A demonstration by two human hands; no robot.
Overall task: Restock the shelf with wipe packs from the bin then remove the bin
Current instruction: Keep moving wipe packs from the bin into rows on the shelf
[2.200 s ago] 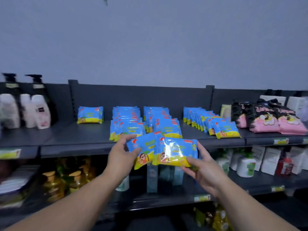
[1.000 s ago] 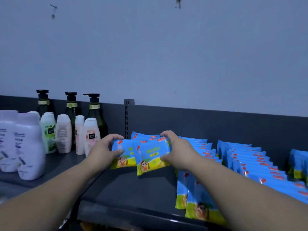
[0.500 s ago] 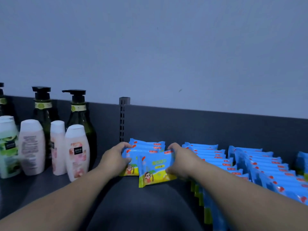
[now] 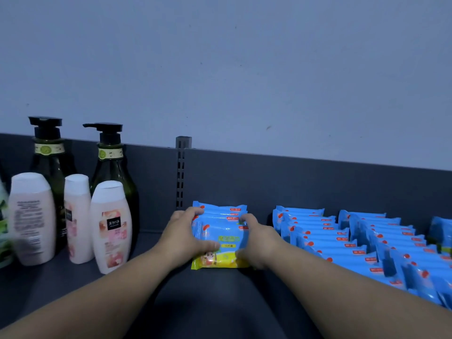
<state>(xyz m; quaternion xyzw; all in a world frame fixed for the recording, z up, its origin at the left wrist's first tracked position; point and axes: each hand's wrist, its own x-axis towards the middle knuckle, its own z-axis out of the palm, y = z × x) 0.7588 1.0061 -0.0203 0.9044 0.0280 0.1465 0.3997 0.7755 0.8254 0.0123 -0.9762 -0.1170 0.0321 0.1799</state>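
A short row of blue and yellow wipe packs (image 4: pixel 221 237) stands against the back panel of the dark shelf (image 4: pixel 215 304). My left hand (image 4: pixel 182 237) grips the row's left end, thumb lying across the front pack. My right hand (image 4: pixel 256 241) grips its right end, fingers curled over the top edge. Longer rows of the same wipe packs (image 4: pixel 342 243) fill the shelf to the right. No bin is in view.
Pink and white lotion bottles (image 4: pixel 110 226) and dark green pump bottles (image 4: pixel 112 162) stand at the left. A slotted upright (image 4: pixel 182 172) divides the back panel just behind the held packs. Bare shelf lies in front of them.
My hands carried the packs from in front of the shelf to its back left, set them against the packs standing there, and squared the front pack into line.
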